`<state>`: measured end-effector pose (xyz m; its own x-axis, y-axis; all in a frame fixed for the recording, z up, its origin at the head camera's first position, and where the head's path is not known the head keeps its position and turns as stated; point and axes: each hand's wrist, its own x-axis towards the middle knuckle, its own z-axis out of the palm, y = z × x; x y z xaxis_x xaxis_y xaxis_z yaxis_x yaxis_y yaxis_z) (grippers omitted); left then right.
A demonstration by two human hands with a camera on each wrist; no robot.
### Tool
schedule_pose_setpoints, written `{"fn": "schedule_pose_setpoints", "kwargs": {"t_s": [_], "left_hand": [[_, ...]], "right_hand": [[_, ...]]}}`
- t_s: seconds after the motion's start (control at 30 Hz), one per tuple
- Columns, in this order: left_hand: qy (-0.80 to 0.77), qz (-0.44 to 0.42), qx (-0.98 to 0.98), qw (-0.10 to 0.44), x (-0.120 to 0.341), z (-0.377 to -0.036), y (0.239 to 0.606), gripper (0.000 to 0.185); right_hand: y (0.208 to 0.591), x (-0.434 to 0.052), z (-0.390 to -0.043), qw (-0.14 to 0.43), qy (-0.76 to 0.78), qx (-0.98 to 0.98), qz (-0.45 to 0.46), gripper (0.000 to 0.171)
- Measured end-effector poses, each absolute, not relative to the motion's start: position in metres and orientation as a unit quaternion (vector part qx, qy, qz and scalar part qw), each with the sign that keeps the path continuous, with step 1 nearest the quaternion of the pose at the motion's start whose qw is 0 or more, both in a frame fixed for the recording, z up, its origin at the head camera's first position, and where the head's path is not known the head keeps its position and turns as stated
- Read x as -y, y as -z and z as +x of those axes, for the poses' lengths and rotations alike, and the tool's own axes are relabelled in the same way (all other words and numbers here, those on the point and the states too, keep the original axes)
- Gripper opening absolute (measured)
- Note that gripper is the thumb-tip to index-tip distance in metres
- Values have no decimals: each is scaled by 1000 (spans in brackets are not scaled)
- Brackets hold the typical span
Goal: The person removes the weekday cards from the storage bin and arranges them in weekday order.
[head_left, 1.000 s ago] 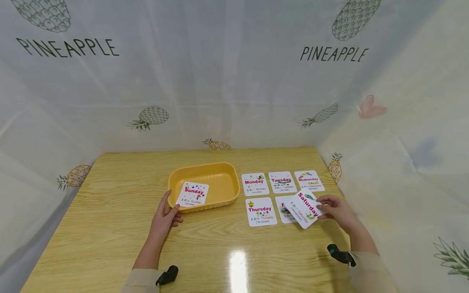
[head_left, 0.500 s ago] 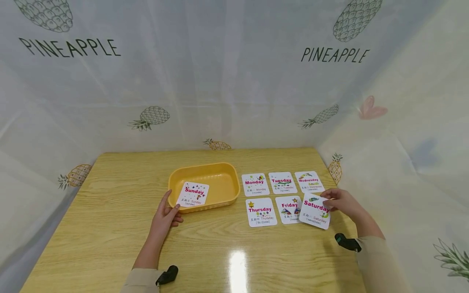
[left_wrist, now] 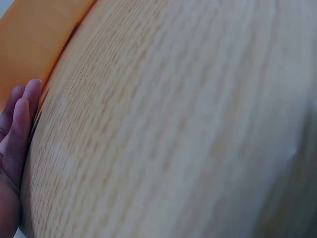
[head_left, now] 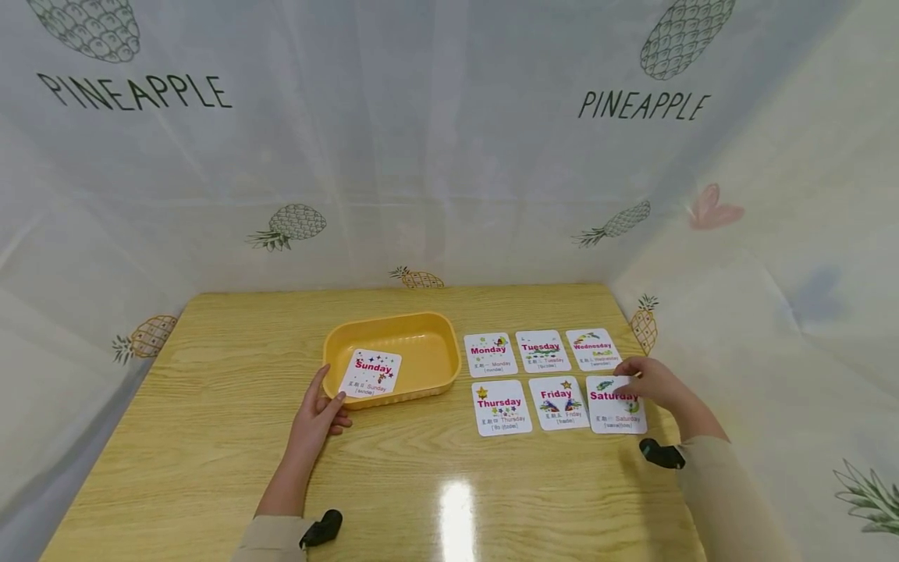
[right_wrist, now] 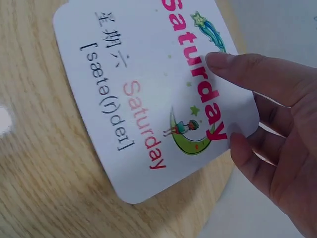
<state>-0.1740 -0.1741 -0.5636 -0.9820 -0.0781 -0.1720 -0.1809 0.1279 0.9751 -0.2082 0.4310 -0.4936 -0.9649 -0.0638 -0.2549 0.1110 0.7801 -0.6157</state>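
- Wooden table [head_left: 211,437] lies under both my hands.
- My left hand [head_left: 318,415] rests with relaxed, straight fingers against the near corner of the yellow tray [head_left: 421,328], gripping nothing.
- My right hand [head_left: 649,381] has fingertips [right_wrist: 223,62] pressed flat on the Saturday card [head_left: 616,404], which lies on the table just right of the Friday card [head_left: 558,402].
- Sunday card [head_left: 371,373] leans inside the tray.
- Monday card [head_left: 489,354], Tuesday card [head_left: 541,351] and Wednesday card [head_left: 593,348] form the far row.
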Motion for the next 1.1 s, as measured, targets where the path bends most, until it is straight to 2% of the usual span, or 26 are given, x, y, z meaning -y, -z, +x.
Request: {"fn": "schedule_pose_setpoints", "kwargs": {"t_s": [0.23, 0.47, 0.63, 1.1], "left_hand": [[-659, -90, -745, 40, 172, -173, 562, 67], [-657, -91, -747, 37, 173, -174, 561, 66], [-654, -95, -749, 42, 174, -174, 562, 66], [-655, -95, -749, 44, 174, -174, 563, 66]], "right_hand": [[503, -429, -209, 134, 303, -943, 38, 37], [510, -430, -213, 120, 270, -955, 16, 61], [513, -428, -212, 100, 241, -965, -19, 69], [516, -428, -215, 107, 189, -976, -34, 66]]}}
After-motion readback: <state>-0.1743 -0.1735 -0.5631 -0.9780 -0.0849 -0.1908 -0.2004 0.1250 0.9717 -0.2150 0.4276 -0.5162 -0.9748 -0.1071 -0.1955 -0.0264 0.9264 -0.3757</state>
